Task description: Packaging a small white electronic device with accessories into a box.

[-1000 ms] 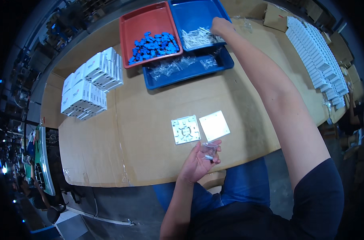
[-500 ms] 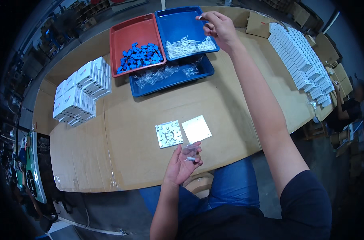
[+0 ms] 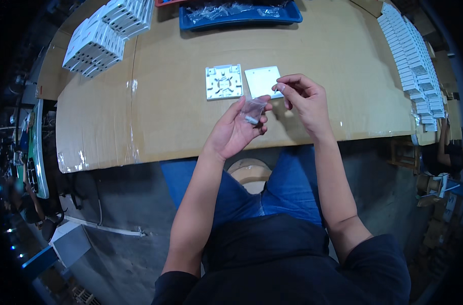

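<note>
My left hand [image 3: 232,128] is palm up, its fingers curled round a small clear plastic bag [image 3: 254,105]. A short white piece [image 3: 251,120] shows at the bag's lower end. Just right of the bag, my right hand [image 3: 307,101] pinches a small thin piece [image 3: 277,89] between thumb and forefinger, too small to make out well. Beyond my hands, a square white plastic tray [image 3: 224,82] with moulded clips and slots lies face up. Beside it rests a flat white square cover [image 3: 262,81], partly hidden by my right fingertips.
A blue tray [image 3: 241,20] with crumpled clear bags stands at the far edge; a red tray's corner [image 3: 165,2] shows beside it. Stacks of white boxes [image 3: 102,43] stand far left, rows of white boxes [image 3: 412,66] far right. Cardboard [image 3: 160,122] covers the table.
My right hand has come back from above the blue tray of white pieces to beside the bag. The view has tilted down, so the far trays have mostly left it. My left hand still holds the bag.
</note>
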Motion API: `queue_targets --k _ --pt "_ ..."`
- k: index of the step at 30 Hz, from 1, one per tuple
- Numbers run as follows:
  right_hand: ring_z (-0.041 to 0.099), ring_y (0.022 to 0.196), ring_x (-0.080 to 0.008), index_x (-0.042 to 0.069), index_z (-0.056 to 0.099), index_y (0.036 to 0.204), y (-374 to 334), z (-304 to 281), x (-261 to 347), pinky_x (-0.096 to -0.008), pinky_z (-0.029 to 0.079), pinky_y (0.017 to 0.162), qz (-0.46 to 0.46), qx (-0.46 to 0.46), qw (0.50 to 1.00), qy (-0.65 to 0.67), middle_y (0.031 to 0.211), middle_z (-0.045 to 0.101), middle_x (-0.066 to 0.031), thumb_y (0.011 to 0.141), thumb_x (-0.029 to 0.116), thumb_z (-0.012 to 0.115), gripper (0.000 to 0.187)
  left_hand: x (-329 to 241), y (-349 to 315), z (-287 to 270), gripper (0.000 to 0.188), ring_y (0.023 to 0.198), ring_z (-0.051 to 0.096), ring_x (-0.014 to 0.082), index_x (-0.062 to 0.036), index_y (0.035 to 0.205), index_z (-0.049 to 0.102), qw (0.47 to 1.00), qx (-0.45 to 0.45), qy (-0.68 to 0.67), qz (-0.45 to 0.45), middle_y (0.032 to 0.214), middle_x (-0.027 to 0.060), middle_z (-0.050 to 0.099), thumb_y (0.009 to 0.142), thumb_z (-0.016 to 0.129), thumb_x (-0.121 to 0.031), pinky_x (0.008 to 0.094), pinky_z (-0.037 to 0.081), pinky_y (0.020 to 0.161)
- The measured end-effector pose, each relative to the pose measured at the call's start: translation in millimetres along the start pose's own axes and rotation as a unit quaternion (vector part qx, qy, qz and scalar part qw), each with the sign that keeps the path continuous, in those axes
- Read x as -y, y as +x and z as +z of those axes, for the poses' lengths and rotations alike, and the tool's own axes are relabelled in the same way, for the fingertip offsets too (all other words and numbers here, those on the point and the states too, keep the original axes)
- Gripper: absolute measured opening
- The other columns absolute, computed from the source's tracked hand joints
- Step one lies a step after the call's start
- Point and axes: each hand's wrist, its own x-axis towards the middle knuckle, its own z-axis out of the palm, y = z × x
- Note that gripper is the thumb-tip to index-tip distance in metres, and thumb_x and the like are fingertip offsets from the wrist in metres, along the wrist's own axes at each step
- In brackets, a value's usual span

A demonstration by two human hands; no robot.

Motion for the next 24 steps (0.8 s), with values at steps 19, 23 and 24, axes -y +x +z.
queue_targets --k 19,23,24 --pt "0.071 0.095 -0.0232 0.001 0.075 0.103 4 17 35 -0.0351 0.056 0.087 -0.172 0.26 0.895 -0.318 0.106 0.073 -0.0105 0.092 0.006 0.069 0.013 4 -12 -1 0.044 0.099 0.061 0.0193 -0.0066 0.14 0.055 0.999 0.019 0.03 0.011 0.12 0.0085 0.066 0.112 0.047 -0.04 0.0373 0.05 0.091" --pt "0.069 0.099 -0.019 0.0 0.075 0.113 13 11 35 -0.0359 0.055 0.09 -0.107 0.337 0.88 -0.316 0.12 0.073 -0.0093 0.1 0.013 0.066 0.02 5 -8 -3 0.037 0.099 0.063 0.021 -0.009 0.132 0.059 1.0 0.01 0.018 0.012 0.116 0.0067 0.067 0.111 0.051 -0.038 0.0391 0.053 0.092" --pt "0.069 0.099 -0.019 0.0 0.075 0.113 14 11 35 -0.0359 0.055 0.09 -0.113 0.333 0.881 -0.316 0.12 0.073 -0.0093 0.1 0.013 0.066 0.02 5 -9 -5 0.037 0.099 0.063 0.021 -0.009 0.132 0.059 1.0 0.013 0.025 0.011 0.116 0.0067 0.067 0.111 0.051 -0.038 0.0391 0.053 0.092"
